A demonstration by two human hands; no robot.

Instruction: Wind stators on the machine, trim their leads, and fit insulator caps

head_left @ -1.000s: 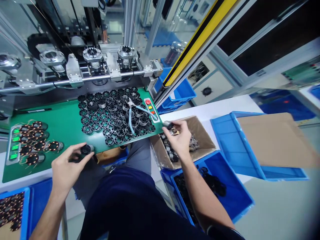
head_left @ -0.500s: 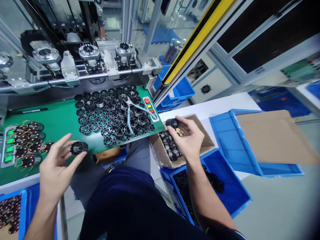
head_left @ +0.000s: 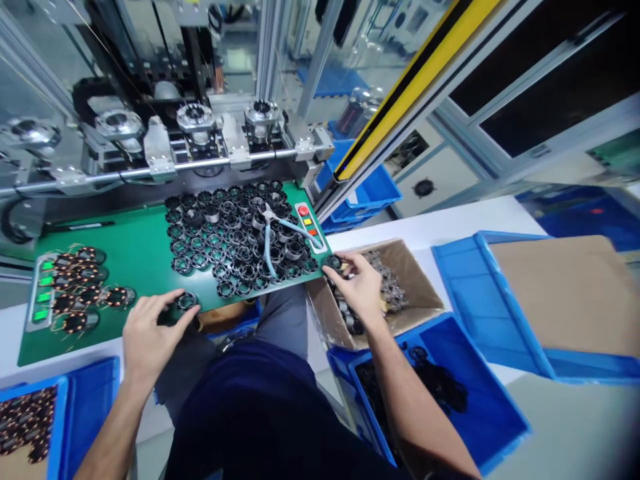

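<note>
My left hand (head_left: 155, 327) pinches a black motor stator core (head_left: 187, 302) between thumb and fingers at the green bench's front edge. Over by the bench's right corner, my right hand (head_left: 357, 287) grips a second black stator core (head_left: 331, 263), partly covered by the fingers. Between the hands, rows of black-and-grey stator cores (head_left: 227, 230) stand packed on the green bench top (head_left: 135, 233). Blue-handled pliers (head_left: 269, 240) lie across those cores. Copper-wound stators (head_left: 80, 293) with loose wire ends sit at the bench's left.
A cardboard box (head_left: 420, 287) with metal parts stands right of the bench, and a blue bin (head_left: 480, 387) with black parts is in front of it. Machine fixtures (head_left: 195, 120) line the back. A red-button panel (head_left: 310, 227) sits at the right corner; another blue bin (head_left: 90, 400) is lower left.
My left hand has brought its core to the right and turned it ring-up at the bench edge. My right hand has lowered its core towards the bench corner. The view has shifted slightly.
</note>
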